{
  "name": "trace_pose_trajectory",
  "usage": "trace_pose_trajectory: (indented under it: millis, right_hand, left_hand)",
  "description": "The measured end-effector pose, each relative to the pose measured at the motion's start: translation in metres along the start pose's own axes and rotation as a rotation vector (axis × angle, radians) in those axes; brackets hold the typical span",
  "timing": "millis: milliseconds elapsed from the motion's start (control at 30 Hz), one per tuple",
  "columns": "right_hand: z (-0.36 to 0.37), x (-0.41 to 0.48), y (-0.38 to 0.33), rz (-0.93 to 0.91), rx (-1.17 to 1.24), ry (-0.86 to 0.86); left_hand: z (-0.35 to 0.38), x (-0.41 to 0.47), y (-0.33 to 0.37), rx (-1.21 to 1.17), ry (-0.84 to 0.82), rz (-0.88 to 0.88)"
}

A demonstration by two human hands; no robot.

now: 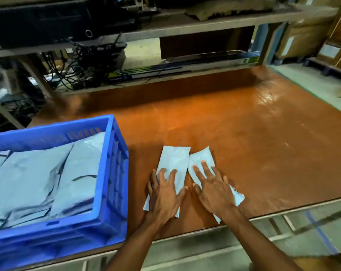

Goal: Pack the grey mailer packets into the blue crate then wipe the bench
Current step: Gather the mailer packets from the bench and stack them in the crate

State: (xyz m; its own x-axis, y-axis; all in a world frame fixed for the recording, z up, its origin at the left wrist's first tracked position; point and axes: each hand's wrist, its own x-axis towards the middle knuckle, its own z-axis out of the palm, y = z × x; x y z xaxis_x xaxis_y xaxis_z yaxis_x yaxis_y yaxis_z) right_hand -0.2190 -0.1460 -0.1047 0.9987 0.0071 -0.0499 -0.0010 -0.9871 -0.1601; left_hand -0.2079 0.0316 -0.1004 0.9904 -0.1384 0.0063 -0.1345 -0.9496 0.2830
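Note:
Two grey mailer packets lie side by side on the orange-brown bench (pixel 244 133), near its front edge. My left hand (pixel 164 194) rests flat on the left packet (pixel 174 159), fingers spread. The right packet (pixel 200 157) lies under my right hand (pixel 212 189), which is also flat with its fingers apart. Neither hand grips anything. The blue crate (pixel 111 173) stands at the left of the bench and holds several grey packets (pixel 38 173) lying flat.
A low shelf (pixel 185 24) runs along the back of the bench, with tangled cables (pixel 81 67) and dark equipment under and on it at the left. Cardboard boxes (pixel 306 36) stand at the far right. The floor (pixel 322 85) shows past the bench's right edge.

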Motion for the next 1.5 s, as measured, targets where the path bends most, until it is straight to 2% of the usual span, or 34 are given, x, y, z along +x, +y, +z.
trace_pose_trajectory:
  millis: [233, 367, 400, 500, 633, 733, 767, 933, 1000, 1067, 1167, 1267, 1333, 1433, 1500]
  right_hand:
    - [-0.007, -0.009, -0.005, -0.025, -0.07, -0.069]
    - [-0.023, -0.011, -0.004, -0.034, -0.053, -0.064]
    - [-0.03, -0.013, -0.005, -0.017, -0.012, -0.039]
    - [-0.062, -0.017, -0.021, 0.005, 0.085, 0.151]
    - [-0.129, -0.013, -0.075, -0.076, 0.103, 0.458]
    - [-0.173, -0.01, -0.138, -0.187, 0.075, 0.683]
    - [-0.182, -0.009, -0.164, -0.218, 0.082, 0.727]
    - [-0.187, 0.001, -0.322, -0.341, 0.25, 0.758]
    - [-0.178, 0.003, -0.392, -0.384, 0.35, 0.733]
    - [-0.161, 0.007, -0.457, -0.428, 0.4, 0.674]
    - [-0.13, 0.017, -0.526, -0.398, 0.262, 0.525]
    - [-0.106, 0.024, -0.554, -0.263, 0.132, 0.408]
    - [-0.086, 0.029, -0.558, -0.213, 0.07, 0.212]
    - [-0.059, 0.037, -0.556, -0.172, -0.011, -0.275]
    - [-0.055, 0.041, -0.556, -0.133, -0.031, -0.392]
  left_hand:
    - [0.01, 0.005, 0.006, 0.174, -0.054, 0.084]
    - [-0.015, 0.003, 0.017, 0.23, -0.156, 0.078]
    - [-0.024, 0.002, 0.019, 0.196, -0.136, 0.104]
    - [-0.067, 0.005, 0.024, 0.086, 0.052, 0.132]
    - [-0.173, -0.005, 0.021, 0.069, 0.299, 0.22]
    - [-0.251, -0.015, -0.023, 0.135, 0.621, 0.236]
    - [-0.271, -0.021, -0.048, 0.161, 0.67, 0.225]
    - [-0.325, -0.056, -0.223, 0.294, 0.635, 0.047]
    - [-0.327, -0.069, -0.295, 0.326, 0.546, -0.033]
    - [-0.327, -0.081, -0.35, 0.253, 0.47, -0.136]
    - [-0.316, -0.085, -0.402, 0.247, 0.326, -0.191]
    - [-0.3, -0.075, -0.427, 0.213, 0.18, -0.185]
    - [-0.286, -0.06, -0.443, 0.153, -0.019, -0.225]
    - [-0.252, -0.034, -0.468, 0.231, -0.384, -0.166]
    - [-0.247, -0.025, -0.475, 0.302, -0.468, -0.152]
